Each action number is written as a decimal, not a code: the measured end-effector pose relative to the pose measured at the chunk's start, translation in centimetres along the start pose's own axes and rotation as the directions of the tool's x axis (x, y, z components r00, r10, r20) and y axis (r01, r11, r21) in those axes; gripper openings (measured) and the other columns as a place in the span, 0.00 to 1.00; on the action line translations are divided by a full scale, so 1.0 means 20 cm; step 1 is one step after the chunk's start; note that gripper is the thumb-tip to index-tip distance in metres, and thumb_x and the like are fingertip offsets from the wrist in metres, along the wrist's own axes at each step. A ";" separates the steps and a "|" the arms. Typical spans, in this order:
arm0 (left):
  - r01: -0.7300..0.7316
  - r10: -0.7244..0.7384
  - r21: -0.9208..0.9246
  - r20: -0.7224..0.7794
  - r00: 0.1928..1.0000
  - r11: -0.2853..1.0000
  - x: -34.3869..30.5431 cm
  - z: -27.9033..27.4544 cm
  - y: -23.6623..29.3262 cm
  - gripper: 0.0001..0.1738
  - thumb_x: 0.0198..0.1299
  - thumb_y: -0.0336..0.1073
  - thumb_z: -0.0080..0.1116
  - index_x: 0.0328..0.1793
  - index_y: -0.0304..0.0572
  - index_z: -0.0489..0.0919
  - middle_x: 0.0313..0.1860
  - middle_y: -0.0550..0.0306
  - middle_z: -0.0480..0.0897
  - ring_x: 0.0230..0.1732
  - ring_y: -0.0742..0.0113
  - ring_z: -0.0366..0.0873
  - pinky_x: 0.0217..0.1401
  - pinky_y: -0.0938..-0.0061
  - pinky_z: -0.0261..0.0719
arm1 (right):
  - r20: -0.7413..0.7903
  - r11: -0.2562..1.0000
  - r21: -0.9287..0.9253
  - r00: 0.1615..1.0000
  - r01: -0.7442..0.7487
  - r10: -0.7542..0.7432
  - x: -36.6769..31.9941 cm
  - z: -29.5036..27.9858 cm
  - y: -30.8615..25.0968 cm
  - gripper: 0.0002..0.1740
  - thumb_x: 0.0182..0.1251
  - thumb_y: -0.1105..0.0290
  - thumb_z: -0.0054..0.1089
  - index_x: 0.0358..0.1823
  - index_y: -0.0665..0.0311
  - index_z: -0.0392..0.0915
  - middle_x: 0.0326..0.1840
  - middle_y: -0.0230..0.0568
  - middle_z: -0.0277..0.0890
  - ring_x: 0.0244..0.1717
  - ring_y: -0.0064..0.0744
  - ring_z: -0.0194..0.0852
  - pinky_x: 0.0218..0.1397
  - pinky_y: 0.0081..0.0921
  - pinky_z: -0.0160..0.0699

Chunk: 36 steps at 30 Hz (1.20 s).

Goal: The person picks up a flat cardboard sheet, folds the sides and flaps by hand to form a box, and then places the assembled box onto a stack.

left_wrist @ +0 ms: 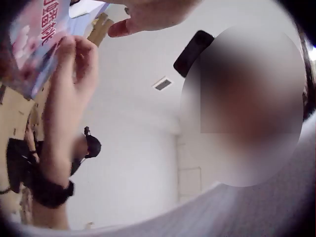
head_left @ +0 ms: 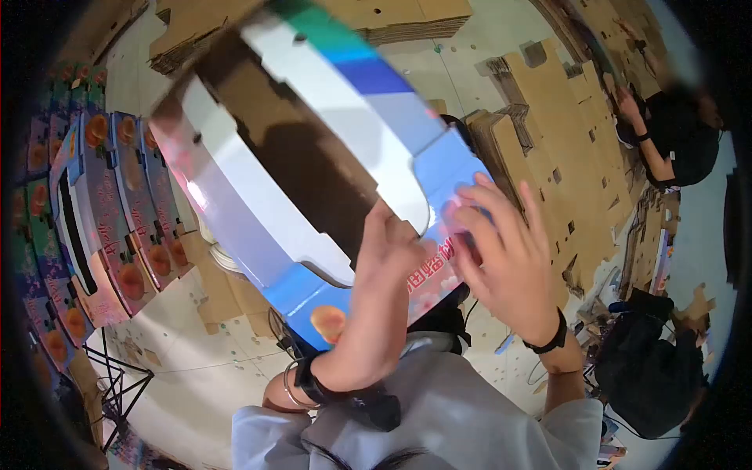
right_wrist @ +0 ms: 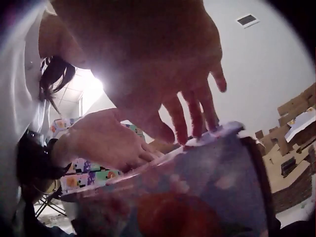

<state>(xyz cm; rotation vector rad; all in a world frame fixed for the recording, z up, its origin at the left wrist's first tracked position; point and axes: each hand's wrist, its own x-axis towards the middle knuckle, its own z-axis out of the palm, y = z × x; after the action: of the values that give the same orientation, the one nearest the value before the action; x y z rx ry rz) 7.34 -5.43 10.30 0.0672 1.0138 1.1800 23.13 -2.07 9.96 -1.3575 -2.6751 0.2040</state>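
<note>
A printed cardboard fruit box (head_left: 223, 207), blue, pink and green with peach pictures and red lettering, is tilted in front of the person. White inner flaps frame its long, dark opening. My left hand (head_left: 384, 262) grips the near panel at the edge of the opening, its fingertips going over into the box. Spread fingers of my right hand (head_left: 505, 254) touch the blue and pink panel at the near right corner. In the right wrist view, the right fingertips (right_wrist: 210, 123) meet the top edge of the box (right_wrist: 197, 192), beside the left hand (right_wrist: 101, 140).
Several similar printed boxes (head_left: 129, 211) stand upright at the left, near a black metal stand (head_left: 117, 384). Stacked brown cardboard sheets (head_left: 583, 149) lie at the right, with more at the back. Another person (head_left: 681, 133) in black is at the far right.
</note>
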 end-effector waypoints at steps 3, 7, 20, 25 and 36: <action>0.001 -0.003 -0.097 -0.016 1.000 0.995 0.07 -0.07 0.01 0.24 0.65 0.35 0.50 0.65 0.31 0.71 0.61 0.51 0.74 0.66 0.57 0.67 0.75 0.66 0.56 | 0.069 1.000 0.012 0.997 -0.023 0.022 0.01 0.04 -0.06 0.26 0.58 0.69 0.64 0.60 0.57 0.76 0.68 0.45 0.68 0.73 0.45 0.64 0.78 0.53 0.49; -0.072 0.142 -0.324 0.198 0.970 0.943 0.09 -0.12 0.07 0.11 0.65 0.34 0.51 0.45 0.36 0.81 0.56 0.50 0.77 0.65 0.55 0.69 0.77 0.66 0.57 | 0.037 0.992 0.122 0.999 -0.044 0.040 0.08 0.01 -0.11 0.27 0.61 0.62 0.61 0.63 0.55 0.77 0.77 0.48 0.61 0.78 0.50 0.56 0.77 0.65 0.38; -0.465 0.308 0.886 0.441 0.843 0.004 0.31 -0.38 0.46 0.18 0.66 0.43 0.58 0.52 0.36 0.82 0.48 0.51 0.85 0.53 0.58 0.79 0.65 0.66 0.68 | 0.108 0.873 0.478 0.981 0.092 -0.162 0.14 0.19 0.40 0.20 0.56 0.58 0.71 0.52 0.45 0.87 0.73 0.29 0.70 0.80 0.45 0.53 0.81 0.57 0.32; -0.545 0.207 0.785 0.609 0.765 -0.295 0.33 -0.41 0.29 0.17 0.55 0.45 0.69 0.35 0.36 0.82 0.36 0.49 0.83 0.42 0.49 0.76 0.47 0.61 0.67 | 0.118 0.944 0.324 0.987 0.068 -0.112 0.19 0.11 0.47 0.22 0.56 0.60 0.71 0.55 0.43 0.86 0.74 0.29 0.68 0.80 0.45 0.52 0.82 0.56 0.33; -0.447 0.281 0.863 0.501 0.819 -0.236 0.25 -0.25 0.06 0.13 0.57 0.39 0.68 0.40 0.39 0.79 0.36 0.49 0.81 0.41 0.49 0.76 0.48 0.61 0.68 | 0.231 0.879 0.330 0.873 0.345 -0.430 0.03 0.02 0.05 0.19 0.54 0.60 0.67 0.46 0.57 0.75 0.51 0.38 0.72 0.60 0.39 0.69 0.68 0.39 0.65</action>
<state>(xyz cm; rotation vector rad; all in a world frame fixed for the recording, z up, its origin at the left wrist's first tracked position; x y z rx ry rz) 3.07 -3.21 4.93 1.8800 1.6572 0.5430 23.47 -1.00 9.48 -0.7254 -2.9431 0.7610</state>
